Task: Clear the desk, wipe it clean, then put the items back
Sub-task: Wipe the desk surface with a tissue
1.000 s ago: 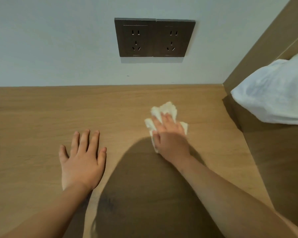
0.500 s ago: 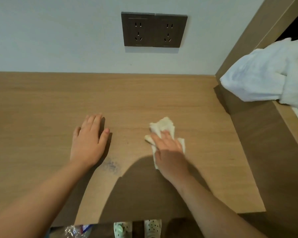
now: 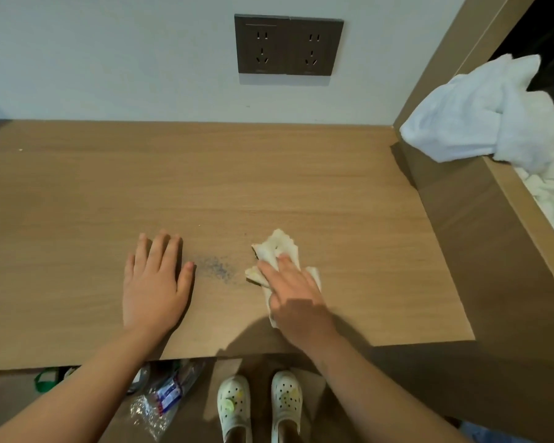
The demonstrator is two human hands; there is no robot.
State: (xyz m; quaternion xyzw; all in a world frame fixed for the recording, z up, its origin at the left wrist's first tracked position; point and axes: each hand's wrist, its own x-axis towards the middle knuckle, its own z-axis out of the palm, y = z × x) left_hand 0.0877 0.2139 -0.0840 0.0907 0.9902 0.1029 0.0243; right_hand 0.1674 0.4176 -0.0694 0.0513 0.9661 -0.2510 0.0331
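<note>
One desk (image 3: 77, 203), one tissue (image 3: 280, 247), one smudge (image 3: 216, 270). Two hands (left hand (image 3: 154, 286), right hand (image 3: 298, 302)), two sockets (image 3: 261, 44) (image 3: 315, 47), two shoes (image 3: 234, 407) (image 3: 287, 402).

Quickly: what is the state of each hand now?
Left hand: open, flat on the desk.
Right hand: open, pressing the tissue down.

Wall sockets (image 3: 288, 47), white towel (image 3: 467, 123), clogs (image 3: 259, 407)

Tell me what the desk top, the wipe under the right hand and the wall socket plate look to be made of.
Desk top: wood-look laminate or veneer, matte; even grain, thin flat front edge.
Wipe: probably paper tissue, possibly thin cloth, off-white; crumpled with ragged soft edges.
Socket plate: likely plastic in a dark, metal-look finish; faint sheen, crisp moulded slots.
</note>
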